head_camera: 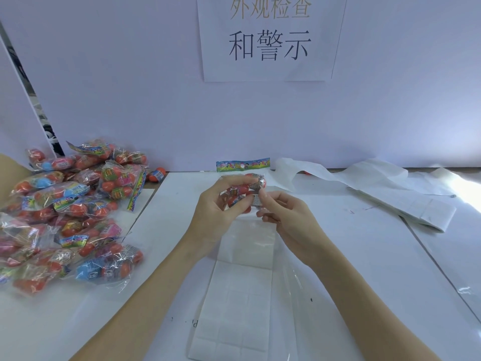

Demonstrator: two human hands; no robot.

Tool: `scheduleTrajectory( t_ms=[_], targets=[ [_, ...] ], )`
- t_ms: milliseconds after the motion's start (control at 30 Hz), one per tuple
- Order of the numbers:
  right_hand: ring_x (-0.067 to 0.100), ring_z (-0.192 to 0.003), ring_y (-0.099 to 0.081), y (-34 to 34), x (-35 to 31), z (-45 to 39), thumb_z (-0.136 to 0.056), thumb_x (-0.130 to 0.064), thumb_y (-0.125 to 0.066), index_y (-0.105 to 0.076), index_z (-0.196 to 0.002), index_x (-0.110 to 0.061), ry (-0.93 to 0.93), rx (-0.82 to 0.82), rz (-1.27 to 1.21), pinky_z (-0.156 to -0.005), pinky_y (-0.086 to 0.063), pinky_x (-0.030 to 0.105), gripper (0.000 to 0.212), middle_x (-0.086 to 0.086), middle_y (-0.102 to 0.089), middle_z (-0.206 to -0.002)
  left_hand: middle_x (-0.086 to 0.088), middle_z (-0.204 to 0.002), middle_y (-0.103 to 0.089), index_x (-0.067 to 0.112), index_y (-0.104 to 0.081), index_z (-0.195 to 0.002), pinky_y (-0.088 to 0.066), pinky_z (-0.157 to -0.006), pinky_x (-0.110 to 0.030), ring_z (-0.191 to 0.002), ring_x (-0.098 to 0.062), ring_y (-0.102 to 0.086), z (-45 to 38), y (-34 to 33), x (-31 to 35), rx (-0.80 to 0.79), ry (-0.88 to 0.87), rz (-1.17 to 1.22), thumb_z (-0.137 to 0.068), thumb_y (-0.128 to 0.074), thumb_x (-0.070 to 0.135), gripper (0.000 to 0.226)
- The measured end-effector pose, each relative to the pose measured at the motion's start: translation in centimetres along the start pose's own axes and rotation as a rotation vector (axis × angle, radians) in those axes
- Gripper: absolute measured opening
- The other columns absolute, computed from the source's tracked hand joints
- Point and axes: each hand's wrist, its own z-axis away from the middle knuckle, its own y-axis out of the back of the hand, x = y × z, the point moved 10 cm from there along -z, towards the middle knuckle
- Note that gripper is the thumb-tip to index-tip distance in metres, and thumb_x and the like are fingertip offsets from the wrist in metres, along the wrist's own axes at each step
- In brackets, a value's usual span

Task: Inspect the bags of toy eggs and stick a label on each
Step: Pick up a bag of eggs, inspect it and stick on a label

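Observation:
My left hand [217, 204] grips a clear bag of red toy eggs [250, 187] held up above the middle of the table, its colourful header card [243, 164] standing upright at the top. My right hand [279, 208] pinches the bag's right side with thumb and fingertips; whether a label is under them cannot be told. Below the hands lies a white sheet of rectangular labels [234, 303] in a clear sleeve. A large pile of bagged toy eggs [70, 212] fills the left of the table.
Crumpled white backing paper [335, 173] and used label sheets [416, 209] lie at the back right. A white wall with a printed sign [269, 37] rises behind the table. One loose egg [157, 175] sits by the wall next to the pile.

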Motion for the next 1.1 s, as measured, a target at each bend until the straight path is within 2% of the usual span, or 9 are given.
scheduleTrajectory(
  t_ms=[200,367,467,533,633,733,867,933,1100],
  targets=[
    [0.013,-0.074,-0.066,1.9,-0.1,0.0,-0.094,-0.042,-0.073,-0.076,-0.096,-0.003,-0.023,0.093,0.019,-0.068,-0.053,0.019,0.039,0.002,-0.072,-0.086,-0.001,-0.122,-0.07,0.049,-0.052,-0.147,-0.055,-0.099,-0.032,-0.117,-0.018,-0.068,-0.2,-0.1,-0.5,-0.028,0.069,0.004,-0.104,-0.057,0.039,0.045],
    [0.011,-0.064,-0.065,5.6,-3.1,0.3,-0.093,-0.043,-0.074,-0.078,-0.086,-0.011,0.028,0.264,-0.012,-0.063,-0.051,0.021,0.033,-0.001,-0.075,-0.081,0.005,-0.109,-0.068,0.036,-0.062,-0.13,-0.054,-0.082,-0.034,-0.088,-0.013,-0.068,-0.4,5.4,-0.4,0.32,0.044,-0.209,-0.102,-0.046,0.044,0.033],
    [0.014,-0.092,-0.068,2.5,-7.2,1.5,-0.092,-0.033,-0.074,-0.076,-0.116,-0.021,0.152,-0.234,-0.804,-0.075,-0.05,0.02,0.026,-0.001,-0.071,-0.121,-0.006,-0.118,-0.061,0.017,-0.07,-0.117,-0.048,-0.089,-0.034,-0.103,-0.024,-0.059,0.6,10.1,0.9,0.604,-0.008,-0.538,-0.102,-0.056,0.021,0.021],
    [0.021,-0.124,-0.062,1.2,-10.3,3.7,-0.1,-0.013,-0.064,-0.049,-0.152,-0.028,0.234,-0.571,-1.141,-0.087,-0.048,0.027,0.056,0.003,-0.048,-0.159,-0.021,-0.14,-0.05,0.007,-0.072,-0.116,-0.036,-0.104,-0.036,-0.128,-0.041,-0.047,1.2,12.2,1.7,0.728,0.017,-0.955,-0.096,-0.064,0.01,0.021],
    [0.033,-0.126,-0.063,0.4,-10.8,4.8,-0.102,0.011,-0.049,-0.047,-0.154,-0.022,0.245,-0.681,-1.122,-0.085,-0.054,0.033,0.062,0.01,-0.044,-0.161,-0.028,-0.169,-0.007,0.005,-0.064,-0.134,-0.014,-0.123,-0.053,-0.158,-0.043,-0.005,1.8,14.3,-0.3,0.703,0.28,-1.242,-0.097,-0.066,0.023,0.041],
    [0.038,-0.116,-0.064,-0.7,-8.0,4.5,-0.104,0.013,-0.039,-0.057,-0.145,-0.009,0.103,-0.687,-1.025,-0.086,-0.052,0.037,0.051,0.017,-0.054,-0.153,-0.029,-0.169,0.013,-0.005,-0.051,-0.143,-0.002,-0.127,-0.052,-0.159,-0.042,0.011,2.2,15.5,-2.5,0.616,0.471,-1.295,-0.1,-0.062,0.037,0.061],
    [0.035,-0.112,-0.063,-2.1,-5.1,3.5,-0.107,0.006,-0.034,-0.059,-0.144,-0.006,-0.032,-0.676,-0.927,-0.09,-0.051,0.037,0.046,0.016,-0.058,-0.149,-0.025,-0.171,0.009,-0.012,-0.025,-0.156,-0.004,-0.127,-0.05,-0.16,-0.039,0.003,2.3,15.5,-2.6,0.601,0.503,-1.353,-0.102,-0.058,0.042,0.084],
    [0.025,-0.104,-0.068,-2.3,-4.5,3.1,-0.104,0.0,-0.049,-0.067,-0.136,-0.013,-0.033,-0.648,-0.828,-0.086,-0.054,0.032,0.039,0.007,-0.066,-0.139,-0.023,-0.172,0.004,-0.011,-0.02,-0.158,-0.006,-0.126,-0.05,-0.16,-0.038,-0.001,2.0,15.0,-2.1,0.607,0.46,-1.355,-0.103,-0.057,0.04,0.084],
    [0.014,-0.088,-0.069,-0.4,-2.1,1.0,-0.079,-0.015,-0.088,-0.078,-0.122,-0.021,-0.042,-0.374,-0.644,-0.076,-0.055,0.026,0.045,-0.005,-0.073,-0.116,-0.016,-0.172,-0.015,-0.006,-0.037,-0.152,-0.011,-0.121,-0.052,-0.156,-0.036,-0.019,0.9,12.0,0.3,0.601,0.23,-1.303,-0.1,-0.063,0.028,0.067]
  ],
)
